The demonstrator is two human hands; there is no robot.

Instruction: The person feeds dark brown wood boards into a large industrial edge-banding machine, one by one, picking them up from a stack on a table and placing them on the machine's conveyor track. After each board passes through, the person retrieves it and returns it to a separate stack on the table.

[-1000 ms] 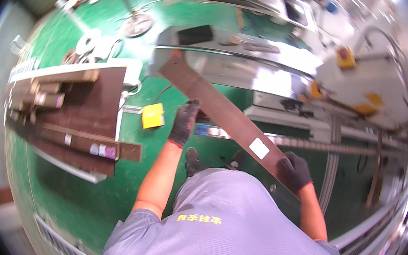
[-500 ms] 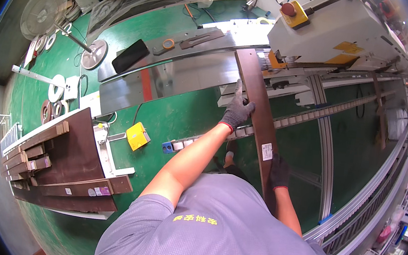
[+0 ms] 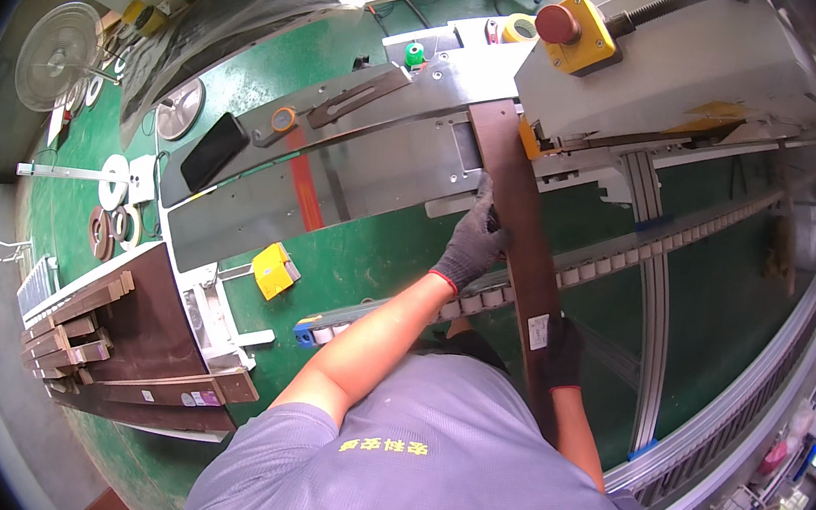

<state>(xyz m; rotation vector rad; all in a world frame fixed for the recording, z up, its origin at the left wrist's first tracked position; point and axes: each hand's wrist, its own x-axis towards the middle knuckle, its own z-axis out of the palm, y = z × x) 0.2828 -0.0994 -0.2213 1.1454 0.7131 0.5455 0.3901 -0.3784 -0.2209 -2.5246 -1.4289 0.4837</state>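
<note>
A long narrow brown board point(image 3: 518, 202) with a white label lies lengthwise away from me, its far end on the metal machine table point(image 3: 394, 153) beside the white machine head. My left hand point(image 3: 473, 242), in a dark grey glove with a red cuff, grips the board's left edge, its index finger stretched along that edge toward the far end. My right hand point(image 3: 561, 353), gloved alike, holds the right edge closer to my body, near the label. Its fingers are partly hidden by the board and shadow. The board's near end goes out of sight against my shirt.
A white machine head point(image 3: 648, 91) with a red stop button on a yellow box point(image 3: 579, 35) stands at the far right. A roller rail point(image 3: 608, 268) passes beneath the board. On the table lie a black phone point(image 3: 216, 150) and tape. Brown boards point(image 3: 158, 327) are stacked at left.
The head view has shifted, so the machine and table look nearer. The board's far end now sits closer against the machine head. Both hands stay on the board.
</note>
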